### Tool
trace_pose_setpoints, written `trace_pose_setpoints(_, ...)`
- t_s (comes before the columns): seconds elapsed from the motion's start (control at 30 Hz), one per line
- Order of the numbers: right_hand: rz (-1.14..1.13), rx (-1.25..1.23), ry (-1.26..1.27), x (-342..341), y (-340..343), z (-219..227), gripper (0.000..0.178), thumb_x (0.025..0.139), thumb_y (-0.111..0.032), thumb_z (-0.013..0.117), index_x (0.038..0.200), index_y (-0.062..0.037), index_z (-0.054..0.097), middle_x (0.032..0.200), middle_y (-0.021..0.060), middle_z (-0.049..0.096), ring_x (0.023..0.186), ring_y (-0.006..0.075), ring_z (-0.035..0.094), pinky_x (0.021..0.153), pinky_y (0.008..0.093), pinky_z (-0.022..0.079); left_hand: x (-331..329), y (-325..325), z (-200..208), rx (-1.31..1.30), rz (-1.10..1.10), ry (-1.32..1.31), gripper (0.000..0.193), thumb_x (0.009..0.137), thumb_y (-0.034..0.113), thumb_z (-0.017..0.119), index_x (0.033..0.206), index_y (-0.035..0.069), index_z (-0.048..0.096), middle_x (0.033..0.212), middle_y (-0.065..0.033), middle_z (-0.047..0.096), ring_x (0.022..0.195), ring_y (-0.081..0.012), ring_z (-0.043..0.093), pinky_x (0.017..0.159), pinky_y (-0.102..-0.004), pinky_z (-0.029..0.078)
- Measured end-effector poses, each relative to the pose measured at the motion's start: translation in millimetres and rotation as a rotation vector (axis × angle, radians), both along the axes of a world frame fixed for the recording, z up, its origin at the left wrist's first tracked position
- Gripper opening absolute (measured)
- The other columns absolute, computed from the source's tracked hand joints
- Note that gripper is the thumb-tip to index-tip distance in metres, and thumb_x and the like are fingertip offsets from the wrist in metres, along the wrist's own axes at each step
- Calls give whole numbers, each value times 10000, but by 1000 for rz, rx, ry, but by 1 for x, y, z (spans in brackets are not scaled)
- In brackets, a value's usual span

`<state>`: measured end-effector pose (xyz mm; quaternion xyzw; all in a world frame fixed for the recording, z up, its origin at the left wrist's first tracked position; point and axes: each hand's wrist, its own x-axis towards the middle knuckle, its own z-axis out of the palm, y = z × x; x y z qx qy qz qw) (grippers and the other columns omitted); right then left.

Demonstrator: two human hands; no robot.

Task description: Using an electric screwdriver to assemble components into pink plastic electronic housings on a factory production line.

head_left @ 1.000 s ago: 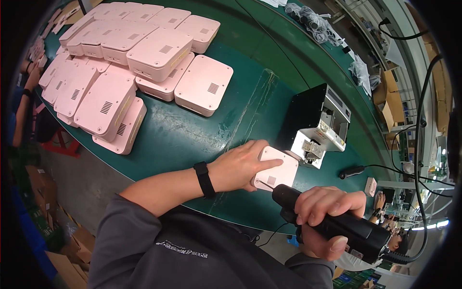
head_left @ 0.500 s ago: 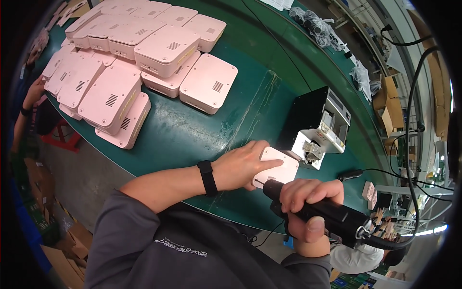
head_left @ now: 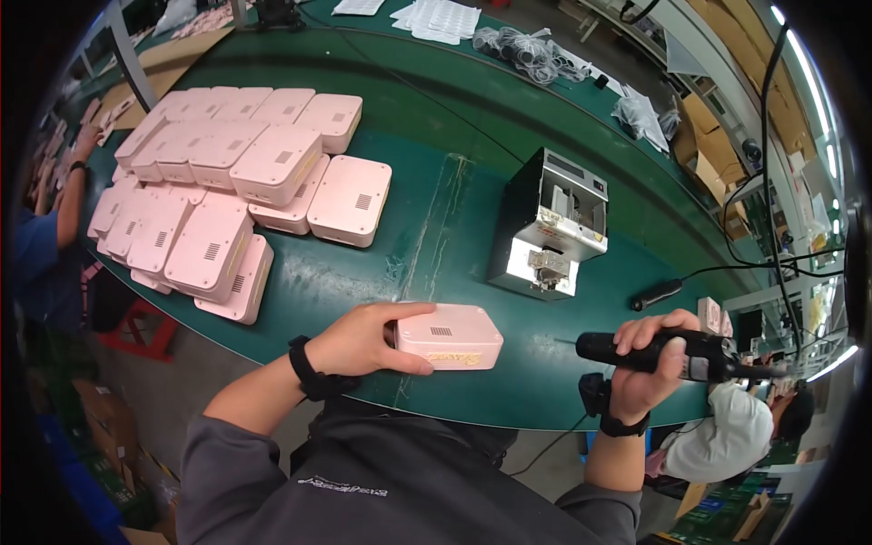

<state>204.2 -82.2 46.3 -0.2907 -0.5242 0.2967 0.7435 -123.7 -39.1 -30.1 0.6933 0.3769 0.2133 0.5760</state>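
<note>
A pale pink plastic box (head_left: 454, 329) with rounded corners, a small vent grille and a yellowish marking on its near side is at the bench's near edge. My left hand (head_left: 356, 343) closes around its left end, thumb along the far edge and fingers at the near side. To the right, my right hand (head_left: 647, 372) grips a black electric screwdriver (head_left: 598, 347). Its thin bit points left toward the box, well apart from it. Beyond the box stands a black and silver screw feeder (head_left: 549, 232).
Stacked pink boxes (head_left: 213, 250) fill the bench's left side. A black cylindrical tool (head_left: 657, 294) on a cable lies right of the feeder. Bagged grey cables (head_left: 527, 54) and white sheets (head_left: 436, 20) rest at the back. Other people (head_left: 718, 431) are at right and far left.
The screwdriver has lifted off the pink box and moved right. My left hand has brought the box left, away from the feeder, and turned it. The view has shifted too.
</note>
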Motion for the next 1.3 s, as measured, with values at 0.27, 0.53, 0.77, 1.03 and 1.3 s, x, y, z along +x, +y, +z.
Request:
trace_pose_setpoints(0.27,-191,-221,-39,55,-15,-41,223,921,-156,600,1054,-26,476,680,53,515,556,152,515,559,301,460,19,16,10,-724,182,-483,640,998,457,486,1469,52,326,1359,-157,515,1181,-308,578,1030,-402,479)
trace_pose_setpoints(0.53,-243,-206,33,55,-12,-35,175,922,-144,598,995,-21,497,661,53,505,521,152,514,508,281,446,72,74,24,-781,264,-854,720,1006,561,361,1488,39,245,1356,-203,502,1190,-363,562,1067,-439,450)
trace_pose_setpoints(0.77,-252,-206,37,52,-12,-49,201,916,-170,612,988,-23,495,662,56,499,505,151,496,493,281,440,111,138,4,-122,466,-553,725,939,461,601,1445,17,334,1327,-250,512,1185,-385,552,1016,-434,468)
trace_pose_setpoints(1.03,-277,-224,199,70,-18,-57,217,916,-194,615,989,-24,501,653,53,492,493,149,486,484,281,430,43,74,31,1123,539,676,730,785,275,765,1372,-8,436,1345,-319,456,1250,-442,467,1048,-472,396)
trace_pose_setpoints(1.3,-289,-291,105,69,4,-42,199,900,-179,625,955,-10,536,634,45,498,486,145,489,484,273,413,35,58,27,1097,376,856,743,717,213,783,1366,42,466,1400,-280,428,1302,-427,426,1102,-491,347)
